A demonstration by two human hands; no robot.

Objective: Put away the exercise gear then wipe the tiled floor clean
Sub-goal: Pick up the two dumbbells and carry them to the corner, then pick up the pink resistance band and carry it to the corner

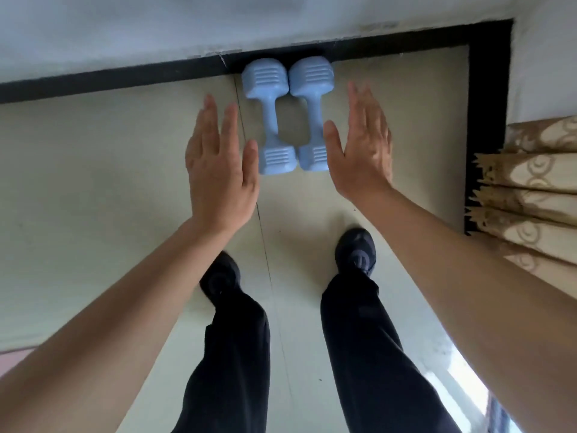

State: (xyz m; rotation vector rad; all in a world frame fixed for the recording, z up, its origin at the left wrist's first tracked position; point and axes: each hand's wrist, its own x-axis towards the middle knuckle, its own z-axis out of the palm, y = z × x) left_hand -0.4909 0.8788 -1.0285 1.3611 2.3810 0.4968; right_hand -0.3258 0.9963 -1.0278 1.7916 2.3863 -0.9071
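Two light-blue dumbbells lie side by side on the pale tiled floor (93, 170), their far ends against the black skirting at the wall. The left dumbbell (271, 120) and the right dumbbell (312, 110) touch each other. My left hand (218, 170) is just left of the pair, flat, fingers together, holding nothing. My right hand (362, 145) is just right of the pair, also flat and empty. Its thumb edge overlaps the near end of the right dumbbell in view; whether either hand touches a dumbbell is unclear.
A black skirting band (125, 78) runs along the white wall and turns down the right side. A beige patterned curtain (530, 195) hangs in folds at the right. My legs in dark trousers and dark shoes (357, 248) stand behind the dumbbells.
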